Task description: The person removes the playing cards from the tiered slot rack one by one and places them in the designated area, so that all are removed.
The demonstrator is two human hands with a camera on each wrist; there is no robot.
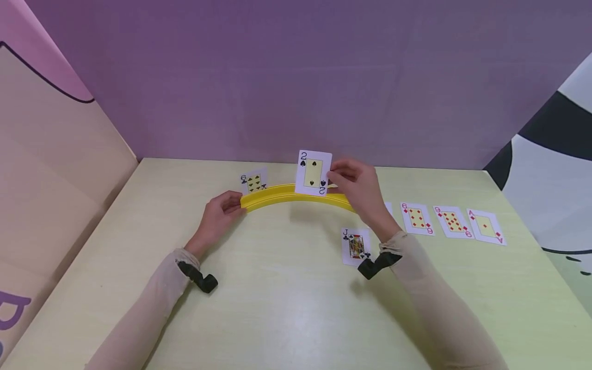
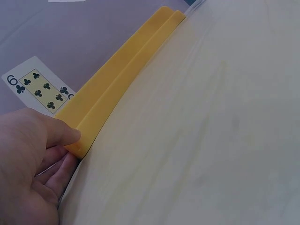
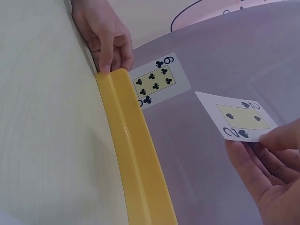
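We note the right hand (image 1: 358, 187) pinching the two of spades (image 1: 314, 172) by its right edge, thumb and fingertips (image 3: 281, 140) clamped on the card, which is upright and faces us. In the head view the card's lower edge sits at or just above the yellow card rack (image 1: 296, 196); the right wrist view shows the card apart from the rack, so we judge it not yet seated in the slot.

The rack is a curved strip whose long axis runs from 9 o'clock to 3 o'clock across the table (image 1: 287, 288), bowed toward 12 o'clock. Its groove lies directly at 6 o'clock of the held card. The card's long axis stands vertical, square to the rack's run.

The left hand (image 1: 222, 209) holds the rack's 9 o'clock end, thumb (image 2: 63, 133) on top and fingers curled against the end face. The nine of clubs (image 1: 254, 182) already stands in the slot just beside that hand, at 10 o'clock of the spade card.

The right hand is plainly the nearer to the open mid-section of the groove. The jack of clubs (image 1: 356, 246) lies flat at 6 o'clock of that hand; three diamond cards (image 1: 450, 222) lie in a row at 3 o'clock.
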